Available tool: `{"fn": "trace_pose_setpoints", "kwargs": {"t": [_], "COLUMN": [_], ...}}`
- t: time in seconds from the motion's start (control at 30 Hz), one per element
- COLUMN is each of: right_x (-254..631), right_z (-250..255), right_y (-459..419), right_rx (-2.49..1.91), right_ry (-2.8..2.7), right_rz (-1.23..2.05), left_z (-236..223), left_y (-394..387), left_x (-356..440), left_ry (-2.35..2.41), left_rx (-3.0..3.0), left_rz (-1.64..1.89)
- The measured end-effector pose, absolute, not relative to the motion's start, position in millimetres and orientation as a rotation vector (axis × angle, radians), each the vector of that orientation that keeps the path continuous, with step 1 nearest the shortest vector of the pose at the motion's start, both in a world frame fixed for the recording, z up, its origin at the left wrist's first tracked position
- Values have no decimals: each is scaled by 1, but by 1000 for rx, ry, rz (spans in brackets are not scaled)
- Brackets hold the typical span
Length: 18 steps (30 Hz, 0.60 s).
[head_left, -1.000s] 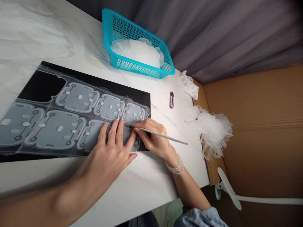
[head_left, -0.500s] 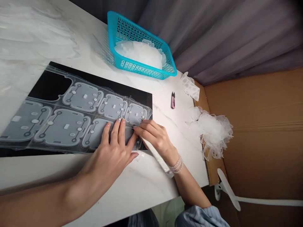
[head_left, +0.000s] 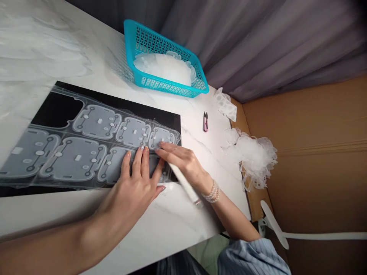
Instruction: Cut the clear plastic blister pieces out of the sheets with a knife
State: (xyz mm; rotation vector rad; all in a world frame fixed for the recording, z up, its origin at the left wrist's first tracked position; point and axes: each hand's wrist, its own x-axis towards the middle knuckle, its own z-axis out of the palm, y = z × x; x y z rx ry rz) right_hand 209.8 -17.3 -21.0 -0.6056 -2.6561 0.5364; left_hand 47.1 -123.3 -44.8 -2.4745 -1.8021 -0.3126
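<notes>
A translucent molded silicone sheet (head_left: 78,157) with rounded, slotted panels lies on a black board (head_left: 168,119). One panel at the upper left has an opening through which bare black shows. My left hand (head_left: 136,191) presses on the lower row with its fingers spread and straight. Just right of it, my right hand (head_left: 186,166) is closed around a slim white stick-like tool (head_left: 185,187). The tool's rear end points toward me, and its tip, under the fingers at the sheet's right end, is hidden.
A turquoise basket (head_left: 169,89) holding translucent pieces stands at the back. Pink-handled thread snips (head_left: 205,123) lie to the right. Translucent scraps (head_left: 255,158) heap at the table's right edge by a cardboard panel (head_left: 309,133). More translucent sheets (head_left: 37,49) pile at the upper left.
My right hand and the tool have shifted slightly left along the sheet, toward my left hand. The left hand stays pressed in place. The whole view has moved slightly.
</notes>
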Motion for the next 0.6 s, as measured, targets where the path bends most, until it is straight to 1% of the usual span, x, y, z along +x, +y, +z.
{"fn": "trace_pose_setpoints", "kwargs": {"t": [0.07, 0.2, 0.3, 0.4, 0.6], "right_x": [211, 234, 262, 274, 264], "right_z": [-17, -4, 6, 7, 1], "right_y": [-2, 62, 105, 115, 101], "right_rx": [-778, -1154, -1309, -1366, -1322], "right_ry": [-2413, -1672, -1178, -1029, -1011], "right_rz": [753, 964, 1192, 1376, 1478], "left_z": [-44, -44, -48, -55, -56], "left_y": [-123, -124, -123, -122, -116], "left_x": [47, 48, 47, 44, 39], "left_ry": [-1836, -1900, -1901, -1873, -1817], "left_rx": [-2497, -2519, -2522, -2529, -2597], "left_rz": [-311, -296, -259, -264, -320]}}
